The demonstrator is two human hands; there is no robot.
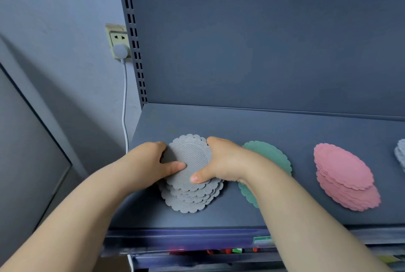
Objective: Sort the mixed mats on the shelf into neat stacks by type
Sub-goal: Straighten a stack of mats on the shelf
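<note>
Label: green tag (262, 240) below-right of the pile of grey scalloped woven mats (190, 192); writing blurred.
Pile: near the blue metal shelf's (241, 122) left edge.
Left hand (151, 162): fingers curled round pile's left rim, thumb on top.
Right hand (221, 162): fingers gripping its right rim.
Neighbours: green scalloped mats (274, 157) just right; pink scalloped mats (344, 175) beyond.

wall socket (117, 38) on the pale wall beyond the shelf's (263, 131) left rear corner | white plug (120, 50) seated in it | white cable (125, 105) hanging down past the shelf's left edge | slotted upright (133, 37) rising at that corner | green label (262, 240) on the front-edge strip | blurred red and green items (223, 251) below the front edge
</note>
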